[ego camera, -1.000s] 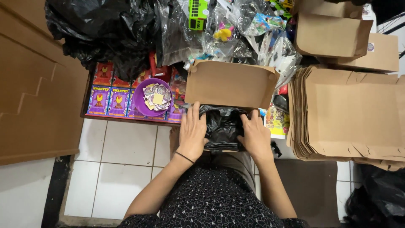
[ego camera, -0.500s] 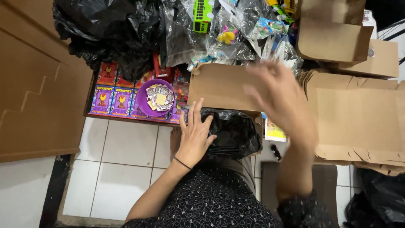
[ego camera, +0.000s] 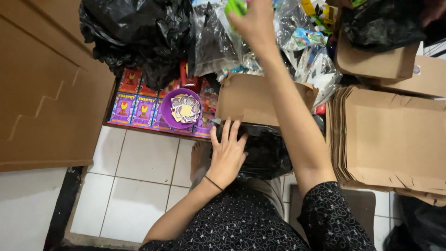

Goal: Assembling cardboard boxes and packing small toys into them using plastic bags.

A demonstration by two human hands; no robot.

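Moved since half a second ago: right hand (ego camera: pixel 253 21), up from over the box to the clutter at the back; left hand (ego camera: pixel 227 155) unchanged in place.

Right hand: arm stretched straight away from the body, fingers closed round a green item (ego camera: pixel 235 6) at the top edge of view; item mostly cut off, kind not clear.

Left hand: flat, fingers spread, pressing the black bag (ego camera: pixel 265 151), grasping nothing.

Black bag: in the lap, just nearer the body than the box (ego camera: pixel 251 100), touching its near side.

Green item: straight beyond the box, well apart from the bag; right hand alone reaches it.

Purple bowl (ego camera: pixel 181 109): left of the box, holding stickers.

Flat cartons (ego camera: pixel 390 135): stacked right of the box.
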